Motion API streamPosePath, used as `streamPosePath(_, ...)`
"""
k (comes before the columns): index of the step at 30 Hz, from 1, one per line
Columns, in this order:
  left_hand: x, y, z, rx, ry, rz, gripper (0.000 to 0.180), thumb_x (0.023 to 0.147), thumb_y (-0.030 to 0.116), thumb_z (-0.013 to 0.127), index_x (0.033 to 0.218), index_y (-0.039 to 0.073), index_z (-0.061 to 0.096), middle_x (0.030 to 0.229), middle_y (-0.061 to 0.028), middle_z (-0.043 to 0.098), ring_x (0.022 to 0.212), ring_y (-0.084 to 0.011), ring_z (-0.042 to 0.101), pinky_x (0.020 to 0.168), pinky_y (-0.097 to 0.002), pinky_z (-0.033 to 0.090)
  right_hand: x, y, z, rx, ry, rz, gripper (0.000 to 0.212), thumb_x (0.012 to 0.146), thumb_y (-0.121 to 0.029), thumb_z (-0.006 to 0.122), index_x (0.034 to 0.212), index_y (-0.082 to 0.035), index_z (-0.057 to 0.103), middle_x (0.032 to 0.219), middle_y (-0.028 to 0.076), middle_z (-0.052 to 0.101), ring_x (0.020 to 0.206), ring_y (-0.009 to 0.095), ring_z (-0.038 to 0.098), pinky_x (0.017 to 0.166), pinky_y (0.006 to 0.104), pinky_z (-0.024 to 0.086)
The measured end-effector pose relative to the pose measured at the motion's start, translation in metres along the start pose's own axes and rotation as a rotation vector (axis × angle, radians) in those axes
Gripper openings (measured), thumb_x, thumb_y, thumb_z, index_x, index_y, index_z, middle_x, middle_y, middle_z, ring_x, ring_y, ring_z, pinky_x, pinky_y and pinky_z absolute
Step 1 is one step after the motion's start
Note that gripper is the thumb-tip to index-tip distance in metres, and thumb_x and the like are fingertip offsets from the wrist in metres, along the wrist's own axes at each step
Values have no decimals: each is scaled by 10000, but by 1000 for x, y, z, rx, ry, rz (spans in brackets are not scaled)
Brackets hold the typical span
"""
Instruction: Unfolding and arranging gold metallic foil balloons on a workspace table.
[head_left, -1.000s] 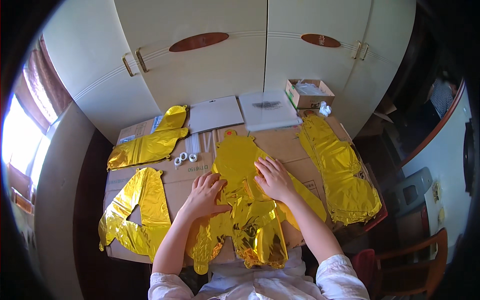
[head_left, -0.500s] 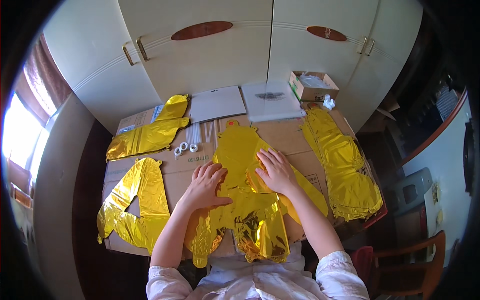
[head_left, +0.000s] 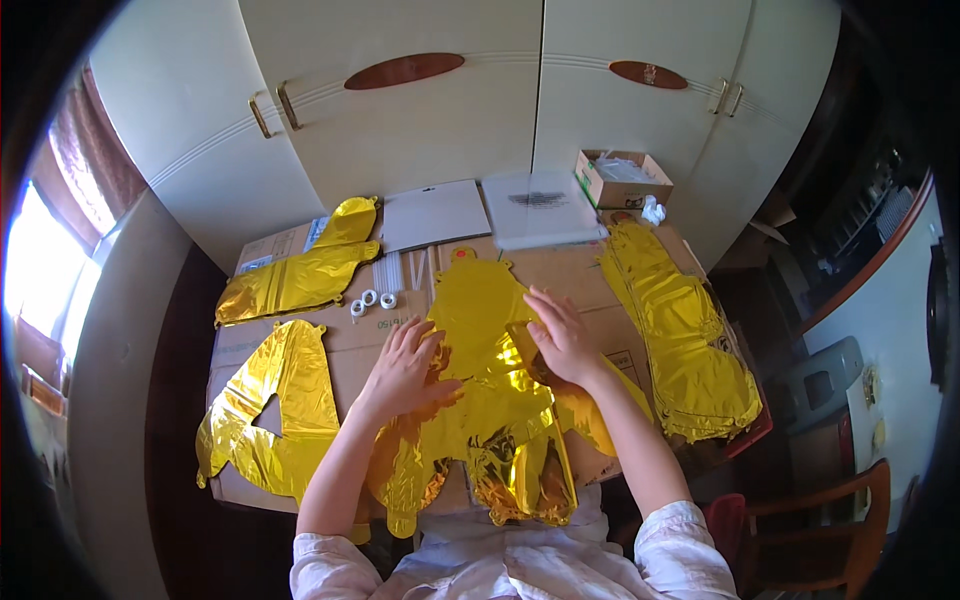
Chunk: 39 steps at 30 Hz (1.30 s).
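Note:
A flat gold foil balloon [head_left: 475, 300] lies in front of me, its creased lower part reaching the table's near edge. My left hand [head_left: 405, 368] is over its left side, fingers spread and slightly bent. Over the right side, my right hand [head_left: 563, 338] has its fingers stretched out near a folded edge of the foil. Neither hand grips anything; whether the fingertips touch the foil is hard to tell. To the left lies a gold foil balloon shaped like a letter A [head_left: 290, 400].
Another gold balloon [head_left: 300, 285] lies at the far left, a long one [head_left: 685, 335] at the right. White tape rolls [head_left: 388, 300], a grey-white board [head_left: 435, 215], a clear plastic sheet [head_left: 540, 212], an open carton [head_left: 625, 190] and crumpled white tissue [head_left: 653, 210] are on the cardboard-covered table.
My right hand has shifted slightly right and up, away from the balloon's middle, and the foil fold beside it has changed shape. My left hand has stayed nearly in place.

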<state>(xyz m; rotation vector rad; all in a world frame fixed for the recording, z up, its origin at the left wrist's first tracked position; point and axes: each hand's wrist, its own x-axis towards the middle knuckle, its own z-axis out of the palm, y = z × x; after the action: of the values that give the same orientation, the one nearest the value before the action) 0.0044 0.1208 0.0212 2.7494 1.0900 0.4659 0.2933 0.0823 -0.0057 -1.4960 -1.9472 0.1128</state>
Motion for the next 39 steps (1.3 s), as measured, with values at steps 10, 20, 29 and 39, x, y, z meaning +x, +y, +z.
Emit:
streamPosePath(10, 35, 89, -16, 139, -27, 360, 541, 924, 398, 541, 1334, 50, 488, 1436, -117, 428, 1392, -282, 315, 1160, -496, 200, -49, -22, -56, -111, -37, 15, 389, 839, -183, 655, 1208, -76, 589, 1233, 147, 580, 1099, 331, 581, 911, 446, 483)
streamPosePath(20, 46, 69, 19, -4, -97, 367, 364, 915, 269, 556, 1223, 75, 578, 1295, -93, 570, 1305, -268, 447, 1109, -526, 287, -75, -33, -21, -61, -102, -69, 300, 868, -220, 640, 1133, -80, 621, 1214, 94, 600, 1144, 281, 555, 961, 427, 433)
streamPosePath(29, 26, 64, 28, -54, -86, 330, 387, 886, 285, 616, 1219, 89, 583, 1299, -93, 560, 1275, -283, 467, 1087, -533, 308, -113, -24, -82, -325, -134, 327, 482, 816, -259, 712, 1208, -36, 541, 1160, 160, 559, 1101, 339, 533, 943, 435, 441)
streamPosePath(39, 24, 54, 45, -66, -43, 337, 415, 883, 306, 609, 1238, 93, 569, 1322, -89, 536, 1294, -273, 446, 1094, -545, 292, -134, -11, -93, -38, -44, 530, 664, 761, -74, 742, 1342, -68, 421, 1177, 192, 494, 965, 332, 562, 839, 401, 491)
